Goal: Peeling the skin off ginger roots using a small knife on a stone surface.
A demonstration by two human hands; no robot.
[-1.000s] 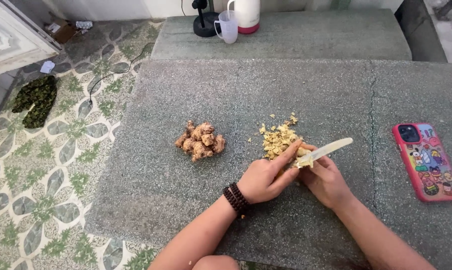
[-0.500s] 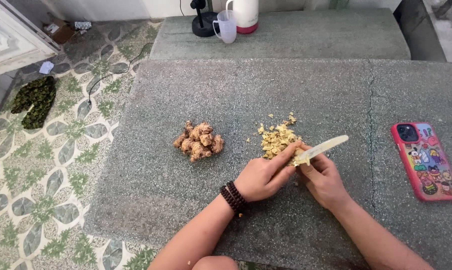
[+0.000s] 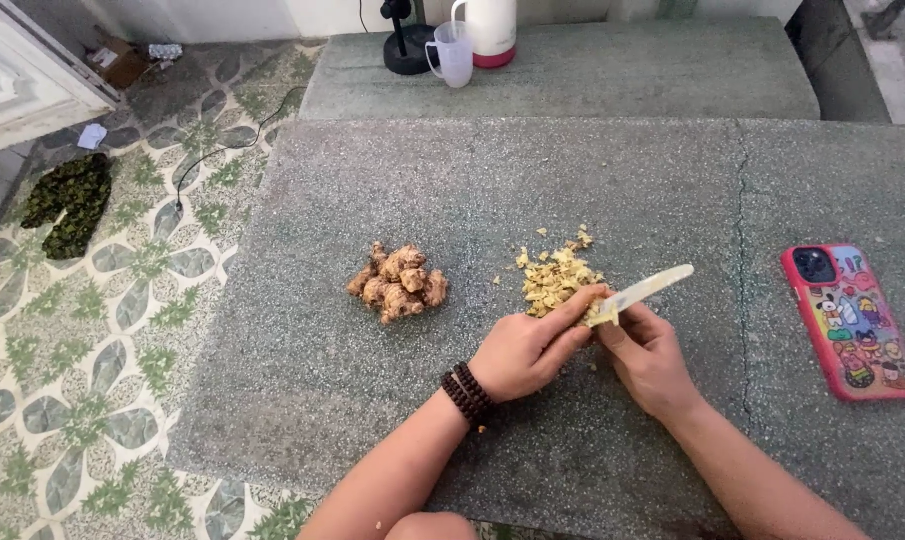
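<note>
My left hand, with a dark bead bracelet on the wrist, pinches a small yellowish piece of root against the blade. My right hand grips a pale knife whose blade points up and to the right. Just above the hands lies a heap of yellowish peelings. A pile of knobbly brown ginger-like roots sits to the left, apart from both hands. Everything rests on a speckled grey stone slab.
A phone in a red cartoon case lies on the slab at the right. A crack runs down the slab near it. At the far edge stand a clear jug, a white kettle and a black stand. Patterned floor tiles lie to the left.
The hands stay in nearly the same spot. The knife blade has shifted slightly against the piece held in the left fingers.
</note>
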